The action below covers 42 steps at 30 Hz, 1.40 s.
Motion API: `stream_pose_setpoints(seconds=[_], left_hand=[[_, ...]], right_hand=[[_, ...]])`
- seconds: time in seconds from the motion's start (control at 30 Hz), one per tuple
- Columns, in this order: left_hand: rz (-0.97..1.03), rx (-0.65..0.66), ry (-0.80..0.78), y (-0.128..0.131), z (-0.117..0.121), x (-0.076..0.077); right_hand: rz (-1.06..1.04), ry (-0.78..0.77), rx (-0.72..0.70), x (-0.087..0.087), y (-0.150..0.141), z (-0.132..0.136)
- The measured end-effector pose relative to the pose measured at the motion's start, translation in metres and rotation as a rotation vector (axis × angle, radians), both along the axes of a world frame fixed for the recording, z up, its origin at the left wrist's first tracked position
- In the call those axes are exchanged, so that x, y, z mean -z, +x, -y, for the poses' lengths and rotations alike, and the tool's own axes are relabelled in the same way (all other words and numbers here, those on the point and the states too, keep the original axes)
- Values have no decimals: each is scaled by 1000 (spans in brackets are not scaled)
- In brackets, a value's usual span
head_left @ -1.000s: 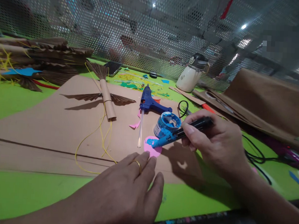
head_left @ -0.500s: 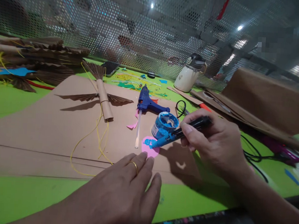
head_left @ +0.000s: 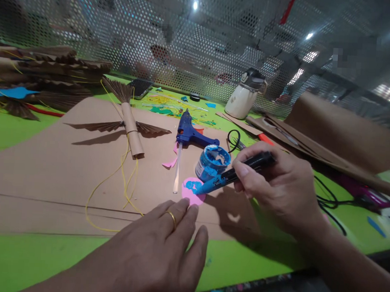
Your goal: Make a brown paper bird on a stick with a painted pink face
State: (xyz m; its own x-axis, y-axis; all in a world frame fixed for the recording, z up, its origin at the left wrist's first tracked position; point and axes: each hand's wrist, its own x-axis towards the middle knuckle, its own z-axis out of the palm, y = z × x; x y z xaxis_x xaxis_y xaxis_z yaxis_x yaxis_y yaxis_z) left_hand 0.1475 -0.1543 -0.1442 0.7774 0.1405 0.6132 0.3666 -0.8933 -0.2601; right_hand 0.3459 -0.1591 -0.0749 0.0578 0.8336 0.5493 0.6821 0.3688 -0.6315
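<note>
My right hand [head_left: 273, 186] is closed around a black marker [head_left: 253, 163] whose front end is coated in blue paint. Its tip touches a round pink paper piece [head_left: 193, 198] bearing a patch of blue paint. Flat on the brown paper, my left hand [head_left: 166, 239] has its fingers stretched out, fingertips at the lower edge of the pink piece. Just behind the marker tip stands an open jar of blue paint [head_left: 204, 169]. A blue glue gun [head_left: 191, 132] with a clear glue stick lies beyond the jar.
A brown paper bird figure [head_left: 131, 129] with pleated wings and yellow string lies left on the brown paper sheet [head_left: 47, 176]. Behind are a phone [head_left: 141, 89], a white bottle [head_left: 241, 98] and paper scraps. Folded cardboard [head_left: 344, 133] and black cables [head_left: 330, 199] lie right; stacked pleated pieces [head_left: 50, 73] left.
The whole view has shifted slightly, so things appear a little further left. The marker tip stays on the pink paper, and both hands keep nearly the same pose.
</note>
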Motion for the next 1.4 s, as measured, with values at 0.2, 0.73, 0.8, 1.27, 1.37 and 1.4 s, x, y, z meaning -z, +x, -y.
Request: stream_pose_setpoints(seconds=[0.2,0.73,0.8,1.27,1.37,1.4], left_hand=[[37,4,-14,0,0,-2],[16,-26,3,-1,1,-5],[-15,-24,-16,-1,1,-6],[-127,-46,-140,-3,5,-20],[-28,-9,-96,-3,3,-13],[4,8,-83,-3,3,-11]], right_hand=[[-23,-13,1,2,-1,0],[-17,-14,14,0,-3,1],[-23,-28,0,0,-3,1],[-34,-51,16,0,-5,3],[-30,-50,33,1,-4,2],[-25,-45,38,1,-3,2]])
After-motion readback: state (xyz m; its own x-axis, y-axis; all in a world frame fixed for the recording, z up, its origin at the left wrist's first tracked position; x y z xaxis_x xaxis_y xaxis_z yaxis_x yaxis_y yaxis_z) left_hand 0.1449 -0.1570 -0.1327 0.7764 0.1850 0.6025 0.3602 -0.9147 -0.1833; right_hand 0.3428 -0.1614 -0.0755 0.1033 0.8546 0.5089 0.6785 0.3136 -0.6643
